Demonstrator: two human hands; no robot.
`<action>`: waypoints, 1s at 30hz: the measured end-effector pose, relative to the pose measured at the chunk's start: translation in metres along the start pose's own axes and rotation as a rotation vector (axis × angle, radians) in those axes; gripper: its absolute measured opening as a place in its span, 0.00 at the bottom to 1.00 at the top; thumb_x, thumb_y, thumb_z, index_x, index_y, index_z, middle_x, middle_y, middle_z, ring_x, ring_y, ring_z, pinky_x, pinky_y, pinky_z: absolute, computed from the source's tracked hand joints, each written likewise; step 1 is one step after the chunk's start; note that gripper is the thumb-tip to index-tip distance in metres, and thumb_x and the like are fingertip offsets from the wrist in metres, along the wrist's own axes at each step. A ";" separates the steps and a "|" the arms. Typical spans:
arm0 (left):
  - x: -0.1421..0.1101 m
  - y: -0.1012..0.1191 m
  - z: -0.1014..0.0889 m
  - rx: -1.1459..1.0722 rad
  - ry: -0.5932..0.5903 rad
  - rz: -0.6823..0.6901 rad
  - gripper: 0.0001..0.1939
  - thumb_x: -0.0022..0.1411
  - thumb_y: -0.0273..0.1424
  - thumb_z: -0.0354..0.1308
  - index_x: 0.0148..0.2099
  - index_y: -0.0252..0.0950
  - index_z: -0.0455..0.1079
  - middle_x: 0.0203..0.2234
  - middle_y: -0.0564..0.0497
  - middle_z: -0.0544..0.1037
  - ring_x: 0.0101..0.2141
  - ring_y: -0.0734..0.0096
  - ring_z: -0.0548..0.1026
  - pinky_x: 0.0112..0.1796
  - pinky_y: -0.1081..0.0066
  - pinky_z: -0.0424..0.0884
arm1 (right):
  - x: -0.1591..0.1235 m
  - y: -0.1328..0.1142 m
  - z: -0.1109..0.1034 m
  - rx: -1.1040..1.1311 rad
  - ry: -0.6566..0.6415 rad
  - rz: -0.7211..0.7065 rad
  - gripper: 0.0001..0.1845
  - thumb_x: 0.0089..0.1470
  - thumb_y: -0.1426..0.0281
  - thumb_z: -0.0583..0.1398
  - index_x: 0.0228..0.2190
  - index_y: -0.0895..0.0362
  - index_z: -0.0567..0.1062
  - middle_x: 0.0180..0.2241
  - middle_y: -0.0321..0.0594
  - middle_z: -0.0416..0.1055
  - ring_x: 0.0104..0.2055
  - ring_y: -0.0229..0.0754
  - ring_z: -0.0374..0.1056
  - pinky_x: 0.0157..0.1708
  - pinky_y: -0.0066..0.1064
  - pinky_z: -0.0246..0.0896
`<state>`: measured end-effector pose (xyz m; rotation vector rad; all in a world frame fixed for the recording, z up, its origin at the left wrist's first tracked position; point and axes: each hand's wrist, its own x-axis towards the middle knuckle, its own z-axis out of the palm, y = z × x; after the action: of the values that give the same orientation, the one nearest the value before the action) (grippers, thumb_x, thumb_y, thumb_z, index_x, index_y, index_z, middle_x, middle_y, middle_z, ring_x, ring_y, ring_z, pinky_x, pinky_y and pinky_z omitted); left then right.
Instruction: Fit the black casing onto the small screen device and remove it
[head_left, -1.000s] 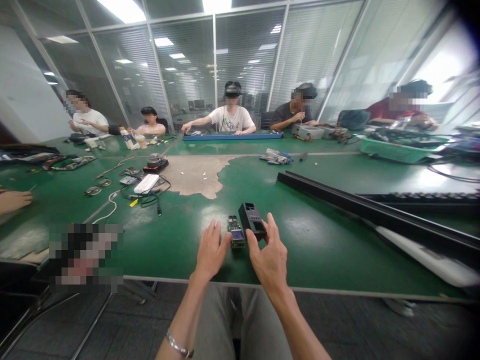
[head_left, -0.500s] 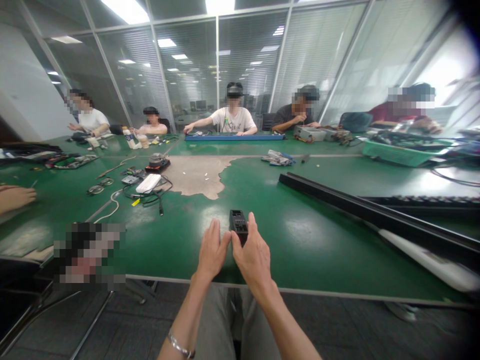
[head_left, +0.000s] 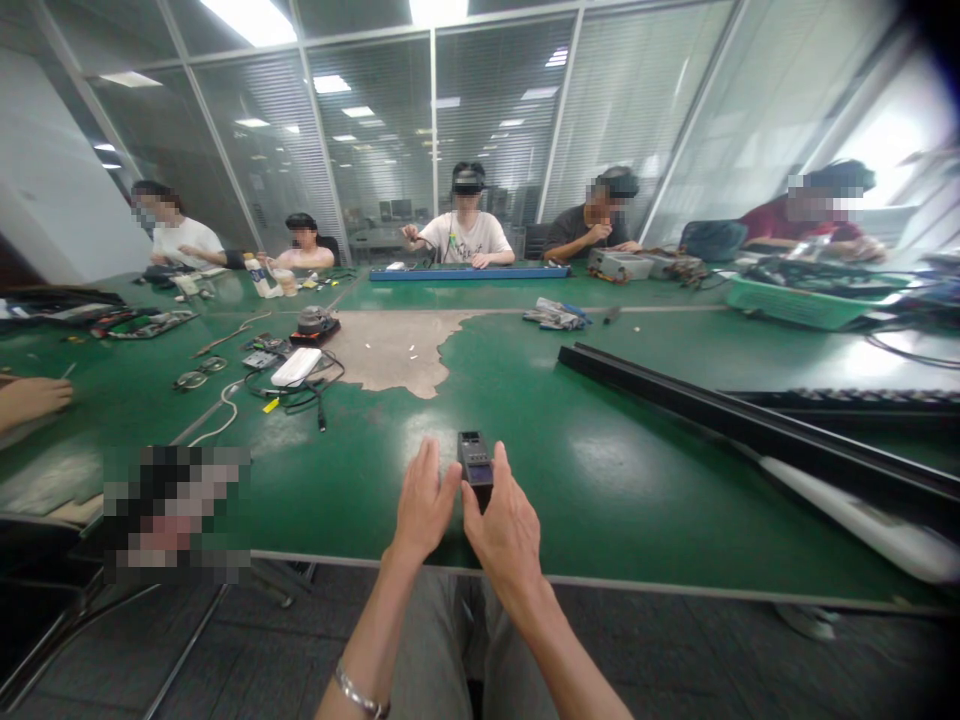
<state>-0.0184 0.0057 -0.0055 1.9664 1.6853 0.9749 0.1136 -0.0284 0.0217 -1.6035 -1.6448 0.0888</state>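
Note:
A small black box-shaped device (head_left: 475,462) with a darker bluish panel and a slot-like top end is in front of me, close to the table's near edge. My right hand (head_left: 504,510) has its thumb at the left side and its fingers along the right side, gripping it. Its lower part is hidden by that hand. My left hand (head_left: 425,500) is open just to the left, fingers stretched forward, its thumb near the device. Nothing shows in the left hand.
A long black rail (head_left: 720,420) and a white elongated piece (head_left: 847,520) lie to the right. Ahead left are a white adapter (head_left: 297,367) with cables and eyeglasses (head_left: 199,374). Gloves (head_left: 557,314), a green basket (head_left: 795,305) and co-workers are across the table (head_left: 645,530).
The black device has tilted and come slightly nearer, showing a smoother face. My hands have barely moved. The person opposite has raised one arm from the blue bar.

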 end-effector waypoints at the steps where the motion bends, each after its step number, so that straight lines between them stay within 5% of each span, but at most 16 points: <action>1: 0.000 0.000 0.000 0.004 -0.004 0.003 0.37 0.70 0.52 0.37 0.70 0.33 0.47 0.69 0.42 0.48 0.68 0.61 0.46 0.66 0.56 0.46 | -0.001 0.001 0.000 -0.002 -0.001 -0.002 0.38 0.61 0.60 0.54 0.66 0.64 0.51 0.55 0.59 0.68 0.51 0.56 0.71 0.46 0.46 0.68; 7: 0.000 0.002 0.000 0.027 0.005 0.009 0.36 0.70 0.51 0.37 0.70 0.32 0.48 0.69 0.41 0.49 0.68 0.61 0.46 0.65 0.57 0.47 | -0.002 0.008 0.006 0.037 0.015 -0.037 0.39 0.62 0.58 0.53 0.66 0.65 0.50 0.60 0.59 0.63 0.58 0.55 0.66 0.52 0.47 0.65; 21: -0.001 0.002 -0.001 -0.002 0.015 0.011 0.35 0.70 0.51 0.37 0.69 0.33 0.51 0.68 0.42 0.51 0.68 0.62 0.48 0.65 0.57 0.47 | 0.000 0.009 0.005 0.121 -0.017 0.061 0.40 0.60 0.58 0.54 0.65 0.66 0.51 0.58 0.60 0.66 0.55 0.57 0.69 0.51 0.48 0.66; 30: -0.001 0.001 0.000 0.083 -0.007 0.048 0.35 0.69 0.53 0.41 0.68 0.35 0.55 0.67 0.42 0.54 0.67 0.59 0.51 0.65 0.54 0.48 | 0.028 -0.002 -0.030 0.328 0.129 0.097 0.41 0.58 0.57 0.58 0.66 0.58 0.52 0.55 0.52 0.70 0.53 0.50 0.70 0.52 0.43 0.65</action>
<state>-0.0177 0.0048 -0.0051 2.0698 1.7080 0.9272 0.1336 -0.0186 0.0566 -1.4061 -1.3737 0.2851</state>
